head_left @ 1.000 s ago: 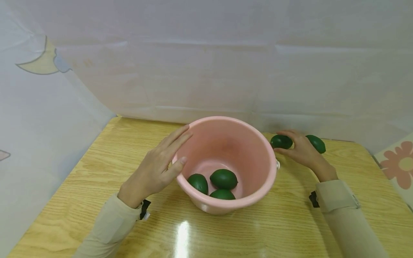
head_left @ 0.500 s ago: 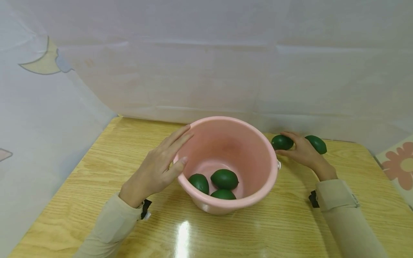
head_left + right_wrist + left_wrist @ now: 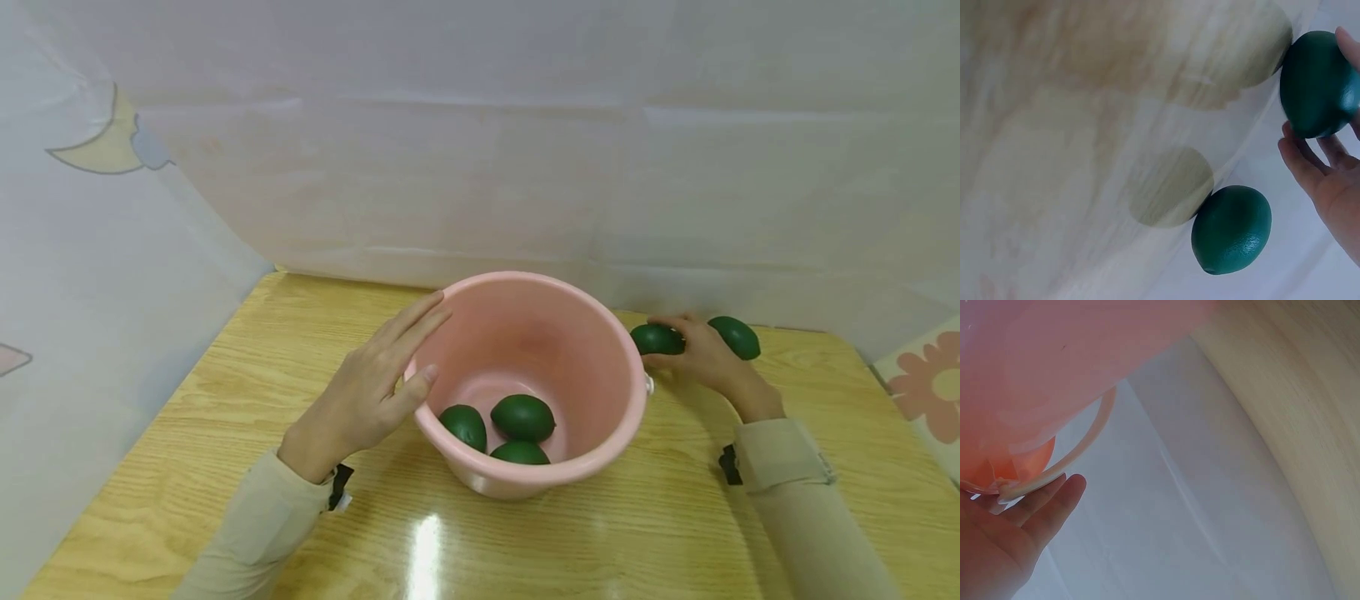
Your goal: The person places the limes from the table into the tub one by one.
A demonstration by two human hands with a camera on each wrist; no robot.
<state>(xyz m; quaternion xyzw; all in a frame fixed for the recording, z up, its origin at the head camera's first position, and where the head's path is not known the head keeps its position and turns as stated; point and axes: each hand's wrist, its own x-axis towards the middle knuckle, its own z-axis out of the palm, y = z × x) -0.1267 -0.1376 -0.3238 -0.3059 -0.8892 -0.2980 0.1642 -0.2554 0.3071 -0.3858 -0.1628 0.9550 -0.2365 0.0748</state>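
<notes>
A dark green oval lime point(image 3: 656, 338) is gripped by the right hand point(image 3: 701, 354); the round pink plastic bucket point(image 3: 592, 350) is touched by the flat, relaxed left hand point(image 3: 367, 392).

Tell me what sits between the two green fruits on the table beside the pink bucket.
The right hand sits between them in the head view: it grips the nearer green fruit, while the other fruit lies behind it.

A glossy light-wood table point(image 3: 187, 433) is being enclosed by pale draped sheeting point(image 3: 480, 150); a flower-patterned cloth point(image 3: 926, 383) is showing at right.
</notes>
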